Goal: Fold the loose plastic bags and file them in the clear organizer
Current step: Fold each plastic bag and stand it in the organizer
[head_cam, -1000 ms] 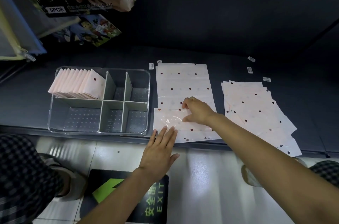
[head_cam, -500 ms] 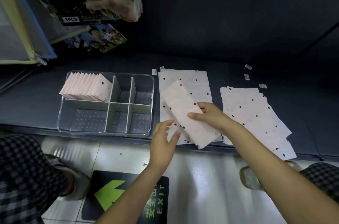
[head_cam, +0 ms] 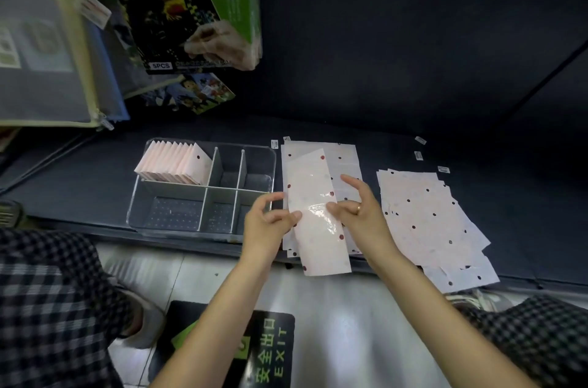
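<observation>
Fingers of left hand point(head_cam: 269, 227) and right hand point(head_cam: 356, 208) pinch the folded bag strip point(head_cam: 313, 212) at mid-length from opposite edges; its long axis runs away from the person, beside the clear organizer point(head_cam: 203, 146)

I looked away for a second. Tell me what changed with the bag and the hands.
The folded bag strip, pressed flat a second ago, is now lifted; the left hand has joined the right hand, each pinching one long edge. Organizer, filed bags and loose pile are unchanged.
</observation>
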### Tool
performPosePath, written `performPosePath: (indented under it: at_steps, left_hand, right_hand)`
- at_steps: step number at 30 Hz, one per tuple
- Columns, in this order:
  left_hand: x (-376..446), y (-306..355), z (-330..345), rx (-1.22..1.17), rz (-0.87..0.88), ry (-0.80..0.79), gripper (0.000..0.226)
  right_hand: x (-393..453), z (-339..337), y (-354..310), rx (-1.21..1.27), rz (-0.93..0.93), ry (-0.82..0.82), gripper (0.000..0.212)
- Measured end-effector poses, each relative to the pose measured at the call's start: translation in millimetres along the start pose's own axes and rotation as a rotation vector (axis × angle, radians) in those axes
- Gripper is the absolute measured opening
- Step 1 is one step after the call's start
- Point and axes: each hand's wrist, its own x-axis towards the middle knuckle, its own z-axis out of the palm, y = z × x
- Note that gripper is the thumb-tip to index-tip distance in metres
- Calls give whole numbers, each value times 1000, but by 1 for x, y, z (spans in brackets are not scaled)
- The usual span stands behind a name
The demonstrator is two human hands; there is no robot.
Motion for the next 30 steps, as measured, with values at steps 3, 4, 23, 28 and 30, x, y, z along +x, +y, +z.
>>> performPosePath:
  at_steps: [3,4,23,28,30]
  left_hand:
    - [-3,6,-1,17,101,-12,36]
    - [-4,8,-1,25,128,-14,33]
    - [2,13,-14,332,283,-56,15]
    - [-3,13,-18,220,43,-335,19]
    - [-7,13,-15,117,-19,-331,17]
  right_hand:
    - [-4,1,-5,-24,-105,-21,33]
    - [-6,1,-7,-23,-117,-31,29]
    - [-6,-3,-13,-417,-280,17,23]
    - [-5,0,-16,-152,-155,-25,15]
    - [-6,5,-13,-53,-107,-7,5]
